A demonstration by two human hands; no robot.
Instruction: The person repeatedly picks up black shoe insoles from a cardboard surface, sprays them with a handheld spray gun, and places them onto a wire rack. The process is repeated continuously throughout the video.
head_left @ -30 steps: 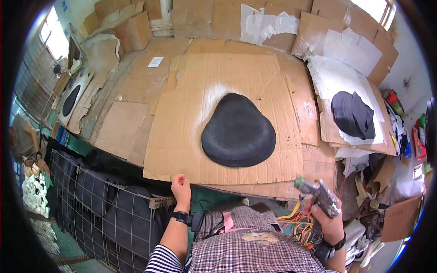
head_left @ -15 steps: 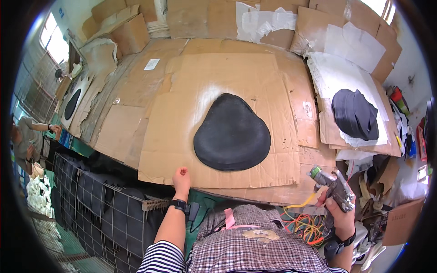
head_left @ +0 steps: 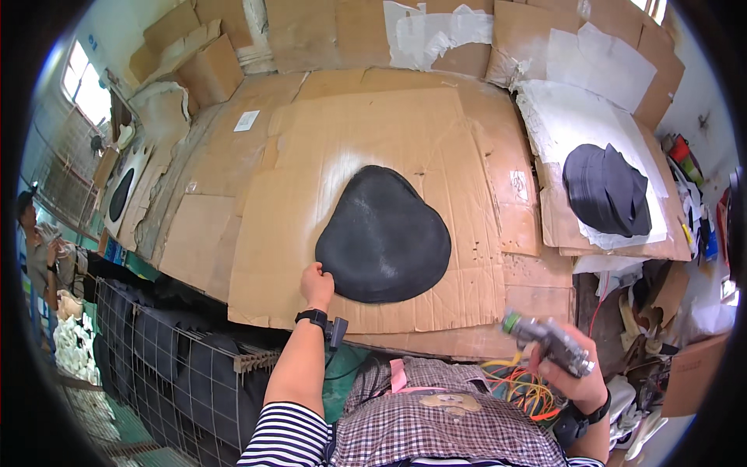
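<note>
A black, rounded-triangular pad (head_left: 383,237) lies on the cardboard sheet (head_left: 272,226) in front of me, with pale streaks down its middle. At its lower left edge is my left hand (head_left: 317,286), fingers curled and closed against the rim; the fingertips are partly hidden. My right hand (head_left: 580,370) is wrapped round a metal spray gun (head_left: 548,342) with a green part at its front end. The gun is held off the table's near right corner, pointing left toward the pad. A yellow hose (head_left: 502,362) shows below it.
Stacked black pieces (head_left: 603,191) sit on a white-covered board at the right. Another dark piece (head_left: 120,194) lies at far left. A wire cage (head_left: 171,350) with black pads stands left of me. Coiled hoses (head_left: 529,389) hang by my right side. Another person (head_left: 39,249) stands at far left.
My left hand has moved up to the pad's edge. The spray gun has swung a little left and down. Whitish streaks now show on the pad, which looks slightly turned.
</note>
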